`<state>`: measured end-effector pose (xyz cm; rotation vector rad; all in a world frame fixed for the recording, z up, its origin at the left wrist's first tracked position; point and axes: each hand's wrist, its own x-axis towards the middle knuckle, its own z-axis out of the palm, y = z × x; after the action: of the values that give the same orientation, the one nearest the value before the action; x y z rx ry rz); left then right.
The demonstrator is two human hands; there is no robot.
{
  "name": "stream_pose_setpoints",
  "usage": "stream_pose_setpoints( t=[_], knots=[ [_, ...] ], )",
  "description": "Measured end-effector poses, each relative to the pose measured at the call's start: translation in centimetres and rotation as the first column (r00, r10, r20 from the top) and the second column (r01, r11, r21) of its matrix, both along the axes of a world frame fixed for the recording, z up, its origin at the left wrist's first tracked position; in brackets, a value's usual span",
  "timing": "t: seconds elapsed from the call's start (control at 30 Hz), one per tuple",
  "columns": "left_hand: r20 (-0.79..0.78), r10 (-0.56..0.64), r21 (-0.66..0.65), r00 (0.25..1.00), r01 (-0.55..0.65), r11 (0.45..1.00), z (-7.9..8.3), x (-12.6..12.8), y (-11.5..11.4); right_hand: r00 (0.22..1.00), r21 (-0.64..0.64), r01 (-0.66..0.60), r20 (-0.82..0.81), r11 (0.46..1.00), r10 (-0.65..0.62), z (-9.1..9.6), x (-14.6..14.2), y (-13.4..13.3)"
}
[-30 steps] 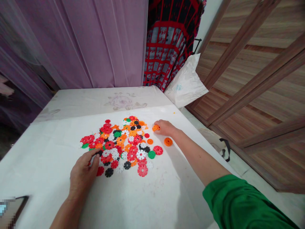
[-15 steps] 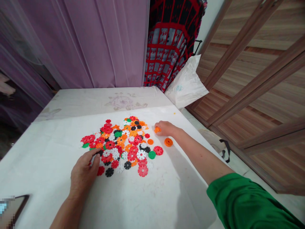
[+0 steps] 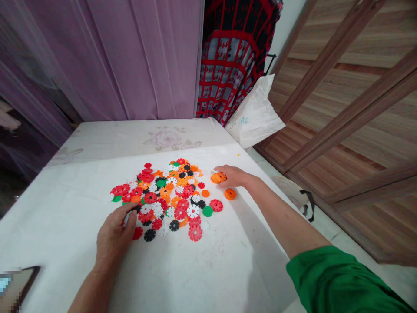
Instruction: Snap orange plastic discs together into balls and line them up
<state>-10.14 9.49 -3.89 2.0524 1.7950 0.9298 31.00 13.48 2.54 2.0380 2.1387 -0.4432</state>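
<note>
A pile of flat flower-shaped plastic discs in red, orange, white, black and green lies on a table covered with a white cloth. My right hand is at the pile's right edge, fingers closed on an orange disc. Another orange disc lies just below that hand. My left hand rests at the pile's lower left edge, its fingers curled, touching the discs there; what they hold, if anything, is hidden.
A phone lies at the near left corner. A purple curtain and a red and black patterned cloth hang behind the table. A white bag leans beside the table's right corner. Wooden panels stand on the right.
My right hand has lifted slightly and turned with the orange disc in its fingers. My left hand has stayed where it was.
</note>
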Motion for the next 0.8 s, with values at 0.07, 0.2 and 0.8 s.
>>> stream_pose_setpoints(
  t=[0.07, 0.2, 0.8],
  knots=[
    [0.002, -0.004, 0.0, 1.0, 0.004, 1.0, 0.0, 0.0, 0.0, 0.999, 0.026, -0.032, -0.021, 0.999, 0.032, -0.2, 0.6, -0.3],
    [0.003, 0.011, 0.006, 1.0, -0.011, 1.0, 0.0, -0.1, 0.1, 0.995, 0.063, -0.086, -0.045, 0.994, 0.089, -0.5, 0.9, -0.3],
    [0.005, 0.01, 0.001, 1.0, -0.01, 1.0, 0.1, 0.0, 0.1, 1.0, 0.036, 0.013, 0.008, 0.999, -0.013, 0.0, -0.5, -0.1]
  ],
)
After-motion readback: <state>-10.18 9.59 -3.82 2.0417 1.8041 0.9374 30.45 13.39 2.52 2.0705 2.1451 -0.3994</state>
